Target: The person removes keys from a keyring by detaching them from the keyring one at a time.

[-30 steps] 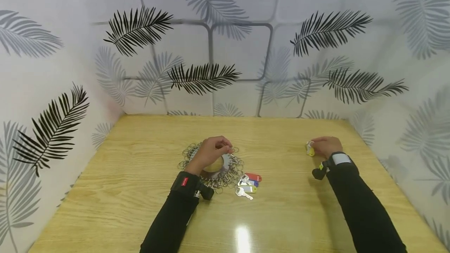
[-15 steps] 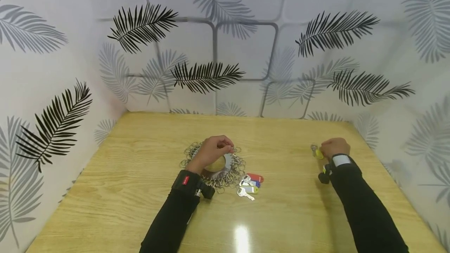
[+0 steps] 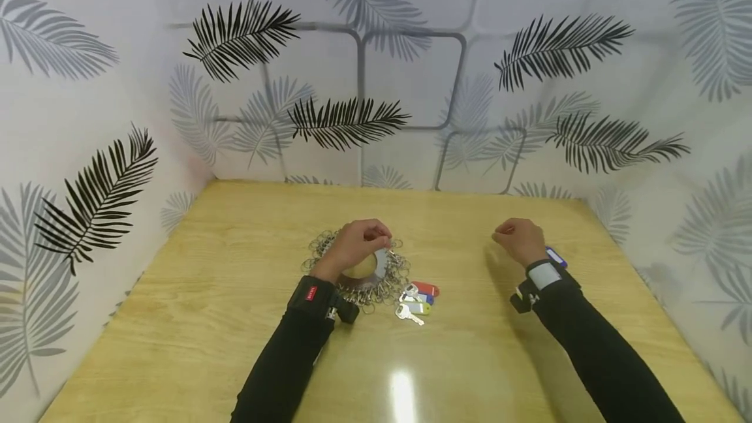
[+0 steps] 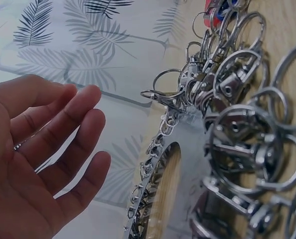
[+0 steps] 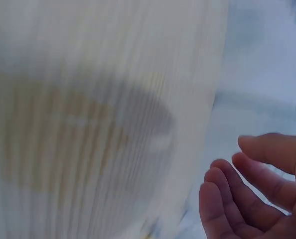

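Observation:
Over a flat metal ring-shaped plate (image 4: 185, 149), my left hand (image 3: 356, 244) hovers with loosely bent fingers. Many swivel clasps and split rings (image 4: 245, 147) line the plate's edge; in the left wrist view the fingers (image 4: 80, 144) are apart from them and hold nothing. My right hand (image 3: 521, 240) is above the right part of the table, fingers (image 5: 237, 204) relaxed and bent, nothing between them. A blue key tag (image 3: 555, 256) lies beside the right wrist, partly hidden by it. Between the hands lie a red key tag (image 3: 424, 288), a blue and a yellow tag (image 3: 418, 308), and silver keys (image 3: 409, 314).
The wooden table (image 3: 194, 318) meets leaf-patterned walls (image 3: 388, 155) at its back and sides. A bright light reflection shows near the table's front. Each wrist wears a strapped camera.
My right hand has let go of the key with a yellow tag and moved left; the yellow tag is now out of sight and a blue tag shows by the wrist. The left hand stays over the plate.

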{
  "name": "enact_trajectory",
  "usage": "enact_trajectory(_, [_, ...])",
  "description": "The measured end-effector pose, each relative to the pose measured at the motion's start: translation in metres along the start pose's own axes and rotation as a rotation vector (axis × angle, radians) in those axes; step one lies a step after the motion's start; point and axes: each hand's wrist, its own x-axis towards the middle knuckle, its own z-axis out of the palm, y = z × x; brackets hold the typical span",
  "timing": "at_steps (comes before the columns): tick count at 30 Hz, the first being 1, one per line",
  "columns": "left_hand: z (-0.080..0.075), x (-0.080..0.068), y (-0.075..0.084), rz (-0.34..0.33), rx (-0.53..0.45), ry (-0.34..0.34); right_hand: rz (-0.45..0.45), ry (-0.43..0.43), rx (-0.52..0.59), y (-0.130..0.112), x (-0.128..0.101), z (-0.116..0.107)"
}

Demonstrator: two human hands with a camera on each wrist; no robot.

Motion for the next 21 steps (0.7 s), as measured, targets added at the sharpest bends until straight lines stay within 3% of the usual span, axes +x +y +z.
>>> enact_trajectory(5, [0.002,-0.002,0.004,-0.009,0.070,-0.047,-0.138,-0.156,-0.013,-0.054,-0.020,0.029])
enact_trajectory(10, [0.006,-0.003,0.003,0.052,0.178,-0.122,-0.152,-0.285,-0.014,-0.092,-0.039,0.056])
enact_trajectory(15, [0.008,-0.005,0.006,0.084,0.284,-0.157,-0.168,-0.346,0.043,-0.111,-0.049,0.072])
enact_trajectory(21, [0.004,-0.011,0.011,0.062,0.281,-0.168,-0.166,-0.362,0.079,-0.118,-0.053,0.086])
